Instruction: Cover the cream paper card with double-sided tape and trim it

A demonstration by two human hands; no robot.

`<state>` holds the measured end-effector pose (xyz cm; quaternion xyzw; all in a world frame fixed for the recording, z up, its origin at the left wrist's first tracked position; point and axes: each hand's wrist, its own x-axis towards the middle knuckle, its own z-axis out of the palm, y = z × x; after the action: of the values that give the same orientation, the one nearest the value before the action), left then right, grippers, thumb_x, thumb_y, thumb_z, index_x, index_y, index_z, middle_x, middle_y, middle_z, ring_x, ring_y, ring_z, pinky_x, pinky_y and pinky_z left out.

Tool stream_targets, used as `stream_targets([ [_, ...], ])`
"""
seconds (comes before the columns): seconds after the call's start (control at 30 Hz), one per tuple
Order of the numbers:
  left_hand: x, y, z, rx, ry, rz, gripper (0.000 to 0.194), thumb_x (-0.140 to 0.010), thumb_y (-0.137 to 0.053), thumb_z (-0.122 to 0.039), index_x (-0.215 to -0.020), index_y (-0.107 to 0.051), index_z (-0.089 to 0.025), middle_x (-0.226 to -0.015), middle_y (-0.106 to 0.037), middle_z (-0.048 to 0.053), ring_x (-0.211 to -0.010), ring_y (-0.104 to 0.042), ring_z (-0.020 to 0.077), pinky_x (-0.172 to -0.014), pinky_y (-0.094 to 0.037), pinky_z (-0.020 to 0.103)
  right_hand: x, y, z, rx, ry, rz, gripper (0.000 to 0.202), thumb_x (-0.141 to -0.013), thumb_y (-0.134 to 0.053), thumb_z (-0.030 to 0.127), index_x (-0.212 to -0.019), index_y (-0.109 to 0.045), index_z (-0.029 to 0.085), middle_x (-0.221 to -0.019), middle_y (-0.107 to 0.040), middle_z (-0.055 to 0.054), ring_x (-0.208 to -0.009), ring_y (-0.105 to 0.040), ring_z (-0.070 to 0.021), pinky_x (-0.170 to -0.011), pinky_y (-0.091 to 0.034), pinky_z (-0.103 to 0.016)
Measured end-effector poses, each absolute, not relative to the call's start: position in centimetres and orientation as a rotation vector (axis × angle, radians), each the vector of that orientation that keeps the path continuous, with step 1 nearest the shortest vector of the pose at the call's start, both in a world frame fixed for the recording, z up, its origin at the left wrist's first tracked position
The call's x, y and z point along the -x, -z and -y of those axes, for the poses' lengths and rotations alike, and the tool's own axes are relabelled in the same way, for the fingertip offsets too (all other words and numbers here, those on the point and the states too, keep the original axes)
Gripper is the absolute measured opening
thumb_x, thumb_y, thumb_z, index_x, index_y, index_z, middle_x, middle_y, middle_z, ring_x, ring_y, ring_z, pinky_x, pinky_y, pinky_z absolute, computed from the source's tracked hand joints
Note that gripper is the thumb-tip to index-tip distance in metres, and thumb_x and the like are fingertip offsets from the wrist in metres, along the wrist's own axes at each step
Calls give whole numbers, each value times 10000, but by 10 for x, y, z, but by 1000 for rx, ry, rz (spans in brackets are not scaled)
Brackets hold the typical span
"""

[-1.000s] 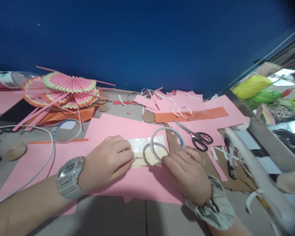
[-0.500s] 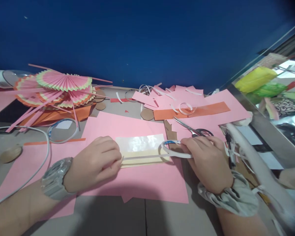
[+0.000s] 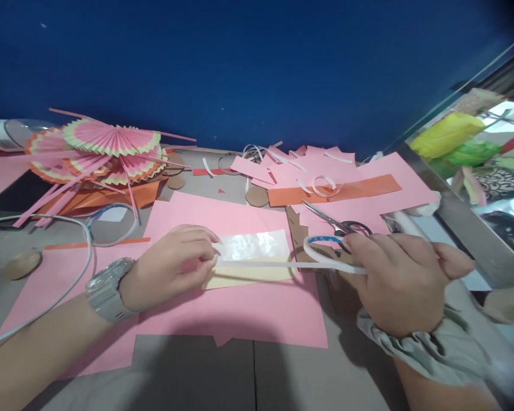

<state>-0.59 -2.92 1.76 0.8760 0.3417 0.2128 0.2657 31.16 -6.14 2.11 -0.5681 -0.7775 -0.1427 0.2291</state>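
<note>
My left hand (image 3: 182,257), with a grey watch at the wrist, pinches the free end of a white tape strip at the left side of a small cream paper piece (image 3: 244,276). A glossy clear-and-white strip (image 3: 255,245) lies along that piece's upper part. My right hand (image 3: 400,279) is closed on a roll of double-sided tape (image 3: 310,251), whose core is blue and white inside. The tape stretches straight between both hands, over the cream piece. Under it lie pink paper sheets (image 3: 265,319). Just beyond the roll are black-handled scissors (image 3: 325,220).
Pink and cream folded paper fans (image 3: 115,140) sit at the back left, beside a white cable (image 3: 88,245) and another tape ring (image 3: 131,231). Pink scraps (image 3: 317,162) and an orange strip (image 3: 360,188) lie at the back right. A blue panel (image 3: 240,68) rises behind.
My right hand has moved right with the tape roll, drawing out a longer strip. My left hand has shifted slightly right and up, still pinching the tape end.
</note>
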Motion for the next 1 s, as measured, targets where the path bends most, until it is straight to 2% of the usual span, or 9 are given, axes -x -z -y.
stream_targets([
  [0.13,6,-10,35,-2379,-486,-1001,183,-803,-463,-119,-655,-537,-197,-697,-589,4,-938,-579,188,-864,-427,338,-308,-8,63,1469,873,2476,148,-866,-435,164,-859,-577,207,-617,-537,-52,-708,-447,-246,-655,-249,-375],
  [0.3,5,-1,40,-2312,-458,-1085,213,-789,-442,-122,-598,-503,-195,-620,-553,-4,-785,-587,176,-730,-460,290,-306,12,71,1494,787,2643,85,-839,-483,168,-811,-560,191,-654,-560,-33,-714,-468,-223,-674,-276,-370],
  [0.47,9,-1,40,-2198,-433,-1107,205,-791,-448,-124,-602,-495,-191,-675,-557,2,-843,-573,177,-747,-451,275,-305,8,72,1672,467,2699,195,-844,-512,369,-809,-557,182,-830,-610,-67,-848,-519,-256,-800,-319,-408],
  [0.6,11,-3,40,-2134,-394,-1102,212,-810,-445,-136,-610,-489,-190,-678,-539,-1,-884,-563,180,-768,-441,273,-297,-10,74,1657,264,2691,455,-796,-520,584,-964,-558,163,-1029,-592,-121,-992,-489,-323,-886,-307,-470],
  [0.63,11,-4,40,-2134,-387,-1098,212,-814,-445,-140,-613,-492,-191,-672,-535,-3,-889,-562,182,-770,-440,275,-290,-14,74,1642,184,2667,460,-817,-501,577,-1009,-549,161,-1048,-586,-123,-981,-491,-313,-857,-333,-447],
  [0.7,11,-4,41,-2150,-381,-1084,209,-820,-448,-151,-623,-504,-192,-672,-535,-6,-895,-560,185,-776,-436,279,-268,-18,74,1556,-59,2623,326,-907,-438,429,-1053,-533,154,-1052,-589,-113,-983,-500,-268,-849,-356,-390],
  [0.77,11,-5,41,-2171,-382,-1072,213,-831,-449,-165,-631,-516,-191,-672,-541,-4,-902,-559,189,-784,-431,285,-239,-18,72,1478,-324,2601,256,-928,-434,325,-1114,-506,164,-1064,-597,-88,-1000,-503,-238,-870,-354,-363],
  [0.87,13,-3,44,-2155,-406,-1122,234,-866,-436,-202,-648,-520,-187,-701,-562,6,-921,-555,193,-787,-428,290,-200,-14,64,1527,-671,2525,135,-929,-449,291,-934,-551,204,-927,-629,-29,-884,-536,-207,-788,-366,-351],
  [1.0,18,-2,51,-2080,-439,-1205,262,-902,-420,-260,-676,-530,-185,-765,-586,16,-894,-557,183,-772,-432,292,-177,-10,53,1535,-881,2440,236,-944,-423,319,-753,-502,204,-757,-598,22,-750,-512,-168,-747,-343,-343],
])
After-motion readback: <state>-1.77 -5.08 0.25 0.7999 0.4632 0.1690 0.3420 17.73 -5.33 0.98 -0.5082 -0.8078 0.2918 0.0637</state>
